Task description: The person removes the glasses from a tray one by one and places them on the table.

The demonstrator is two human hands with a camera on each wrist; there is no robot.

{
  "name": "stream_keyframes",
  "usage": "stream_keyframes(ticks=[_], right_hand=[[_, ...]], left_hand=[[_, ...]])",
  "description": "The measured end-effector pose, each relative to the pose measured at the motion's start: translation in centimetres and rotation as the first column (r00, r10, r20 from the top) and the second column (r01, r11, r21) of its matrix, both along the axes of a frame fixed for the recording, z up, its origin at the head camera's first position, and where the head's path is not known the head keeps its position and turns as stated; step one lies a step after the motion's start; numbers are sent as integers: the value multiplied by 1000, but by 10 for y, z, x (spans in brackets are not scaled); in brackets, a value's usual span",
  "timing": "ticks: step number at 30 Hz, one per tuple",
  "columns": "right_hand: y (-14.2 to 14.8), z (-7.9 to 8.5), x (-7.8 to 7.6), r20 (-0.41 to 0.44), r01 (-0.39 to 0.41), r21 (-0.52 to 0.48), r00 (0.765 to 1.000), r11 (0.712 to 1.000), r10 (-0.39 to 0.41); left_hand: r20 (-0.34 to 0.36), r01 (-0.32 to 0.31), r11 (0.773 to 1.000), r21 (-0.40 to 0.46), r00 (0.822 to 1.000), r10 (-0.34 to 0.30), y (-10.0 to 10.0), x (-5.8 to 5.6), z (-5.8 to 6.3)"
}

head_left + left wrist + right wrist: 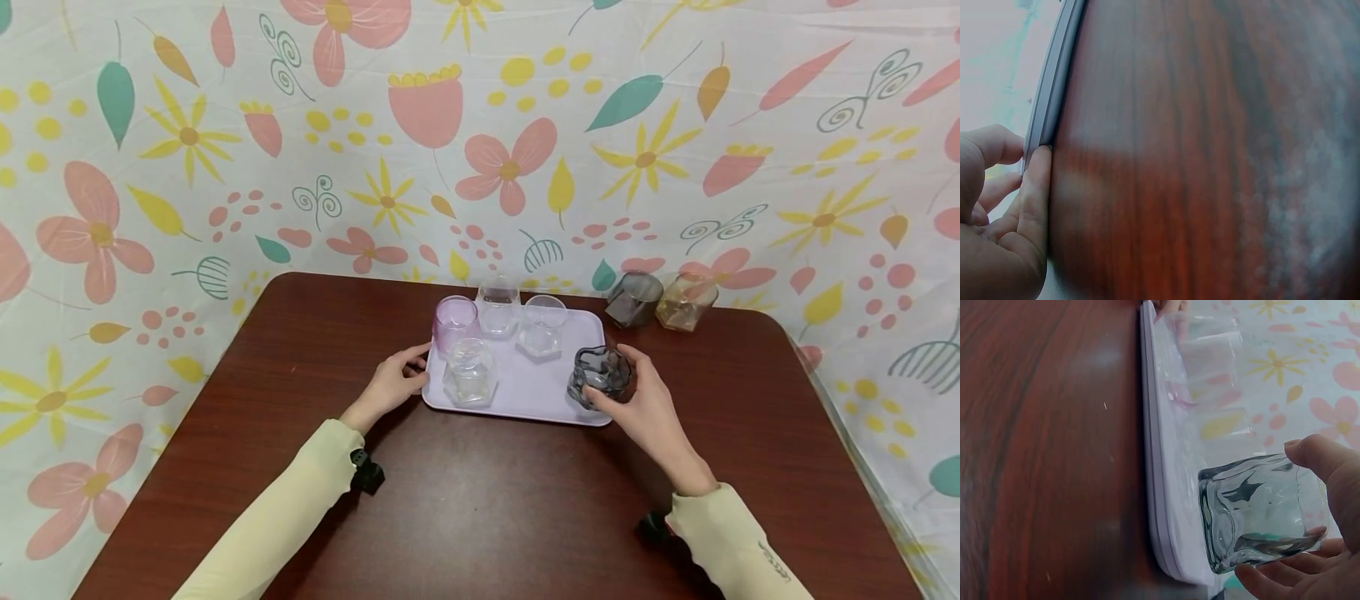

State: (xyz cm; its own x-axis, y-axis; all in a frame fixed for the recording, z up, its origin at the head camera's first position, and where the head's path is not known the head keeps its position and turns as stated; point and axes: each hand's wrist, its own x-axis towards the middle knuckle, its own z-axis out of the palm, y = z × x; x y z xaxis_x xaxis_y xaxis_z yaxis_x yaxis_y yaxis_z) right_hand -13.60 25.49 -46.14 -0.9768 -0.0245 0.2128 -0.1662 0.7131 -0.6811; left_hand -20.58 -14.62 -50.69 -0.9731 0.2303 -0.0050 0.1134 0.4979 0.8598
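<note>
In the head view a lilac tray (pixel 517 400) lies on the table with several glasses on it. My left hand (pixel 396 379) pinches the tray's left edge between thumb and fingers; the left wrist view shows the fingertips (pixel 1036 165) at the rim. My right hand (pixel 648 404) grips a dark grey wavy glass (pixel 600 375) at the tray's right end, thumb on one side and fingers on the other. In the right wrist view this grey glass (pixel 1260 512) has its base toward the tray surface. A clear glass (pixel 470 375) stands on the tray nearest my left hand.
Also on the tray are a pink glass (pixel 455 325) and two clear glasses (pixel 498 308) at the back. Beyond its back right corner, a dark grey glass (pixel 633 300) and an amber glass (pixel 686 302) stand on the brown table (pixel 465 517). A flowered cloth (pixel 510 167) hangs behind.
</note>
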Motion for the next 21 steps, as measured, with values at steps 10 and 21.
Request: stream_keyframes(ticks=[10, 21], right_hand=[[23, 7, 5, -1, 49, 27, 999, 998, -49], [48, 7, 8, 2, 103, 19, 995, 995, -103]], left_hand=[[2, 1, 1000, -1, 1000, -1, -1, 0, -1], [8, 6, 1000, 1, 1000, -6, 0, 0, 1]])
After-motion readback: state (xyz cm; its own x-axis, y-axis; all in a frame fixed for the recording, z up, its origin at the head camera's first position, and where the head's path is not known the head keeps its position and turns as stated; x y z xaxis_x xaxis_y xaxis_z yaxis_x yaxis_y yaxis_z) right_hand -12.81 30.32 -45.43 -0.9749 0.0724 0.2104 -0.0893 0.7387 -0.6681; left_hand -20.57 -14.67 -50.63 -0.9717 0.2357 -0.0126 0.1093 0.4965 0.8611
